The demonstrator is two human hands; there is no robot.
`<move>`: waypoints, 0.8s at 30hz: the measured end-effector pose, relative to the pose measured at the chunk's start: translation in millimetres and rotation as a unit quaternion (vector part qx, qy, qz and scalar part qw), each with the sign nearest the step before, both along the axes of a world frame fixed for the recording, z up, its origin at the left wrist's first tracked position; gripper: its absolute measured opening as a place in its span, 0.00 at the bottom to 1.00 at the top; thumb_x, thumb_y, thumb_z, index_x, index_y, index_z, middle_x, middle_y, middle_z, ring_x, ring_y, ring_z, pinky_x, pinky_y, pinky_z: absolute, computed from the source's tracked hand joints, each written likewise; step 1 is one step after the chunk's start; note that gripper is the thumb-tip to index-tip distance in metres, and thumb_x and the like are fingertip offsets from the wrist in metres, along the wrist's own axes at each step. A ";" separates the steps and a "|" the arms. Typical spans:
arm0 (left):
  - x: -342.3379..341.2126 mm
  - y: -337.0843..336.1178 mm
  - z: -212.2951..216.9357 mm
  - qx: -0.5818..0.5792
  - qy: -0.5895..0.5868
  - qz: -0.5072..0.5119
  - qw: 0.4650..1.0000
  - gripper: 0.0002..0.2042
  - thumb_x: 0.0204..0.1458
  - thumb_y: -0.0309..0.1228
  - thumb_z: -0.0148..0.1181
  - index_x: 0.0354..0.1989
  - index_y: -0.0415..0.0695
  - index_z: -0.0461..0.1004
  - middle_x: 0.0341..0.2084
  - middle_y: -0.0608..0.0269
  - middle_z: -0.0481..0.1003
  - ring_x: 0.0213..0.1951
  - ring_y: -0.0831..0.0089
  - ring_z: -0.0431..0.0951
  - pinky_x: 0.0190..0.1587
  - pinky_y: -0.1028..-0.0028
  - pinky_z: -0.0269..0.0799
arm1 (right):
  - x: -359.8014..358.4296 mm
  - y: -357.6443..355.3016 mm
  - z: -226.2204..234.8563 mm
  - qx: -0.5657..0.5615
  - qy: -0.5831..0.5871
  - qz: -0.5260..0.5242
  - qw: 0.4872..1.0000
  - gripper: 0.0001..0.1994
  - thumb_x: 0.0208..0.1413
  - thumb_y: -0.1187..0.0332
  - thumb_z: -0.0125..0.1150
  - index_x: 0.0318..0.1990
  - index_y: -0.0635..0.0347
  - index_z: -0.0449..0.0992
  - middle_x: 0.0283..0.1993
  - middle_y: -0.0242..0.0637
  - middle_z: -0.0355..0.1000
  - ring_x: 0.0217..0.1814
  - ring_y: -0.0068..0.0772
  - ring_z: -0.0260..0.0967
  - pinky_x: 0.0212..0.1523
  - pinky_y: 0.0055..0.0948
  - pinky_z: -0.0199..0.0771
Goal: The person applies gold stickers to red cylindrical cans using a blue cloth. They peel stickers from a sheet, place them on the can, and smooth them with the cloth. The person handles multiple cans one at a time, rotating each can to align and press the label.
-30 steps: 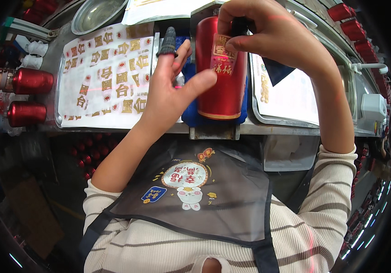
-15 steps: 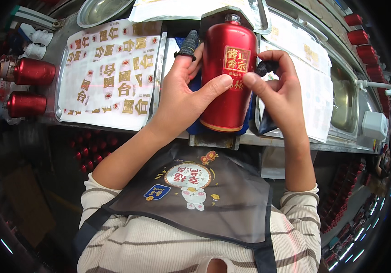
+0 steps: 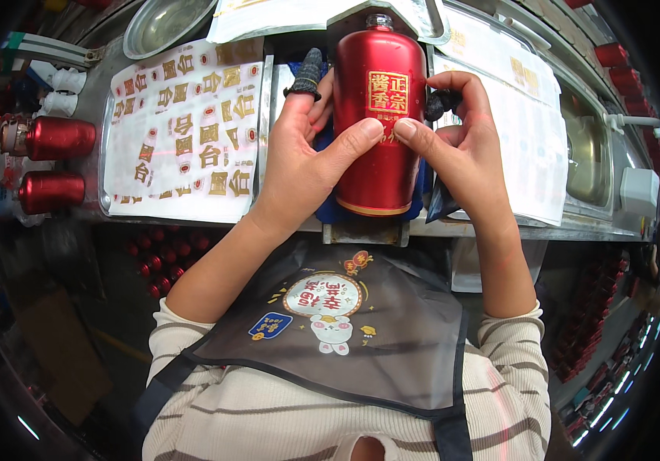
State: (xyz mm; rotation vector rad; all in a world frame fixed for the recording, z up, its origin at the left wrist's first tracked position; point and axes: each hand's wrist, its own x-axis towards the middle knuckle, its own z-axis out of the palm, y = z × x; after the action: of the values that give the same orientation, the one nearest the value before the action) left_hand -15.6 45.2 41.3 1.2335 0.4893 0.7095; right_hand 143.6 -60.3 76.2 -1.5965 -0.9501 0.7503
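Observation:
A glossy red bottle (image 3: pixel 380 115) with a gold square label lies lengthwise on a blue pad (image 3: pixel 330 209) at the bench's front edge, neck pointing away from me. My left hand (image 3: pixel 307 157) wraps its left side, thumb pressed on the bottle just below the label, a black finger cot on the raised index finger. My right hand (image 3: pixel 457 150) grips the right side, its thumb meeting the left thumb under the label, with a dark finger cot on one finger.
A tray with a sheet of gold and red stickers (image 3: pixel 180 134) lies left of the bottle. Two more red bottles (image 3: pixel 53 138) lie at the far left. A metal bowl (image 3: pixel 164 23) sits behind. White sheets (image 3: pixel 522 131) and a steel basin (image 3: pixel 587 150) are on the right.
The bottle was held upright, high in both hands; it has come down onto the blue pad. My right hand dropped from its top to its side, and both thumbs now press below the label.

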 end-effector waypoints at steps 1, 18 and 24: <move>0.4 0.1 -0.8 0.000 -0.005 0.000 1.000 0.23 0.53 0.31 0.69 0.48 0.31 0.62 0.59 0.42 0.67 0.60 0.68 0.69 0.62 0.69 0.66 | -0.4 0.1 -0.6 0.002 0.001 -0.001 1.000 0.30 0.51 0.62 0.73 0.53 0.67 0.62 0.45 0.46 0.72 0.31 0.24 0.77 0.25 0.18 0.76; 1.2 -1.0 4.2 -0.002 -0.004 -0.007 1.000 0.30 0.54 0.31 0.68 0.59 0.29 0.59 0.56 0.45 0.69 0.59 0.68 0.70 0.62 0.70 0.66 | 0.1 1.3 -2.6 -0.017 0.022 -0.010 1.000 0.31 0.48 0.64 0.75 0.55 0.63 0.63 0.47 0.41 0.69 0.31 0.14 0.73 0.29 0.11 0.71; 0.2 -1.8 9.6 0.002 0.012 -0.017 1.000 0.35 0.53 0.29 0.68 0.65 0.29 0.56 0.57 0.49 0.69 0.59 0.68 0.70 0.62 0.69 0.66 | 30.5 4.4 -10.0 -0.005 0.109 -0.038 0.993 0.16 0.53 0.62 0.70 0.43 0.62 0.76 0.34 0.34 0.73 0.23 0.12 0.65 0.24 0.15 0.66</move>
State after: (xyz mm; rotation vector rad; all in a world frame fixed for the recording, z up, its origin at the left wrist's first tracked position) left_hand -15.3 43.4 51.0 1.2529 0.4857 0.6668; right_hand 174.0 -55.9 66.1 -1.5159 -0.7244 0.8584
